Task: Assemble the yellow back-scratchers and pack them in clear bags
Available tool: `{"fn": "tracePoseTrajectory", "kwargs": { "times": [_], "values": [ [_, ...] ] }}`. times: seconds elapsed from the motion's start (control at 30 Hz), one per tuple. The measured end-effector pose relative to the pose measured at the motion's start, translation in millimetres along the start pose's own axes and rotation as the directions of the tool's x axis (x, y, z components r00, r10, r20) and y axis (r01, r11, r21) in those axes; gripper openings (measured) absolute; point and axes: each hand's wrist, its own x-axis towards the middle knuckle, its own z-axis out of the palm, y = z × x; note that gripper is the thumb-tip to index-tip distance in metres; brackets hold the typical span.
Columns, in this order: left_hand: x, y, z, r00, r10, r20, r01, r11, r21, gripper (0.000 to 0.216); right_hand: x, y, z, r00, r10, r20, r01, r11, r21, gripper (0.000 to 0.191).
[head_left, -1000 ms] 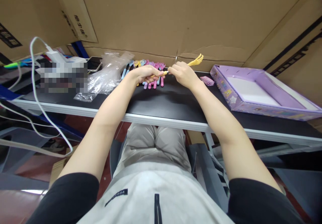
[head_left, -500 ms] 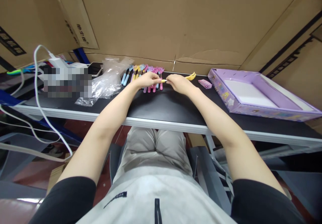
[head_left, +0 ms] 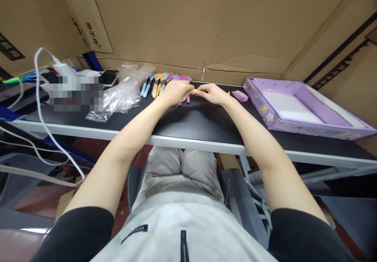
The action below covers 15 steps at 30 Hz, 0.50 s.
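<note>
Close together over the table, my two hands pinch a slim yellow back scratcher (head_left: 194, 91), mostly hidden by the fingers. My left hand (head_left: 177, 91) is closed round one end, palm down. Fingertips of my right hand (head_left: 211, 93) are closed on it from the other side, and a bit of yellow shows past that hand. Just behind my left hand lies a row of small claw-headed back scratchers (head_left: 159, 84) in blue, yellow, purple and pink, partly covered by the hand.
Clear plastic bags (head_left: 123, 93) lie left of the row, near a phone (head_left: 109, 77) and a white charger with a cable (head_left: 63, 69). On the right are pink cards (head_left: 240, 95) and a purple box tray (head_left: 266, 115). Cardboard walls (head_left: 188, 26) stand behind the table.
My hands have drawn nearer each other on the yellow back scratcher. Its claw end, earlier sticking out right of my right hand, is now almost hidden. My left hand has turned more palm-down.
</note>
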Motion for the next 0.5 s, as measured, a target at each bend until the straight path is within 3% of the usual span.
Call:
{"fn": "tracePoseTrajectory", "kwargs": {
  "times": [0.1, 0.2, 0.33, 0.5],
  "values": [
    [2, 1, -4, 0.997, -0.076, 0.013, 0.077, 0.994, -0.080, 0.031, 2, 0, 0, 0.996, -0.045, -0.081, 0.034, 0.992, -0.123, 0.035],
    [3, 3, -11, 0.984, -0.163, 0.068, 0.175, 0.945, -0.276, 0.040, 2, -4, -1, 0.985, -0.105, -0.136, 0.062, 0.954, -0.294, 0.033],
    [4, 5, -19, 0.944, -0.226, 0.238, 0.324, 0.765, -0.557, 0.053, 0, -12, -3, 0.972, -0.201, -0.121, 0.114, 0.855, -0.506, 0.034],
    [4, -1, -25, 0.869, -0.235, 0.435, 0.491, 0.513, -0.704, 0.054, -2, -20, -9, 0.954, -0.291, -0.065, 0.191, 0.764, -0.616, 0.042]
  ]
}}
